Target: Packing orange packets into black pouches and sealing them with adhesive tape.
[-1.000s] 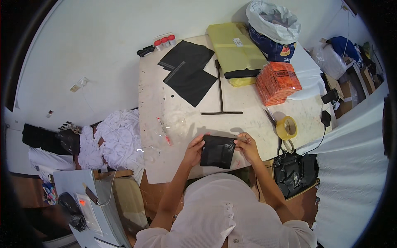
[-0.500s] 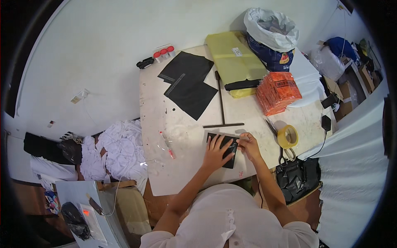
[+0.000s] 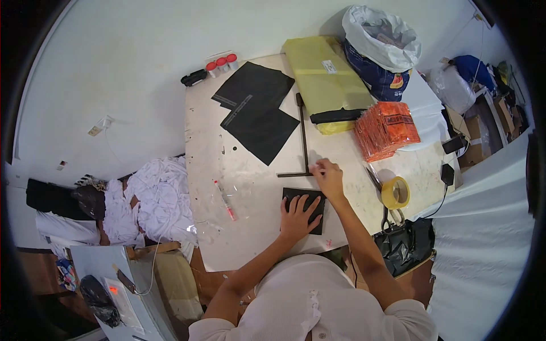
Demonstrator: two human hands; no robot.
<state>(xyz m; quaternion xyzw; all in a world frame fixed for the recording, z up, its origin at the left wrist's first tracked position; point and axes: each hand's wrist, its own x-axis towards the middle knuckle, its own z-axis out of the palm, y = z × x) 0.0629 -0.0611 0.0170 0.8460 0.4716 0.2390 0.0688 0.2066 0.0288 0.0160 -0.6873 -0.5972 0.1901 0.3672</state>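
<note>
A flat black packet (image 3: 291, 194), possibly plastic, lies near the front edge of the table. Fingers spread, my left hand (image 3: 297, 217) rests flat on top of it, covering its middle. Beyond the packet's far edge, my right hand (image 3: 329, 177) is raised with bent fingers drawn together. Whether it holds something small I cannot make out. Its fingertips are beside the dark T-shaped bar (image 3: 303, 133), and the hand hides the right end of the crosspiece. Farther back lie overlapping black plastic bags (image 3: 261, 131).
Right of my hands are scissors (image 3: 385, 219), a yellow tape roll (image 3: 395, 193) and a stack of orange packets (image 3: 387, 131). A yellow package (image 3: 327, 77) and an open sack (image 3: 375, 62) stand behind. To the left lies a red-and-white marker (image 3: 225, 200).
My right hand has left the black packet's upper right corner and moved away from me, toward the T-shaped bar. My left hand stays on the packet. The view has shifted slightly.
</note>
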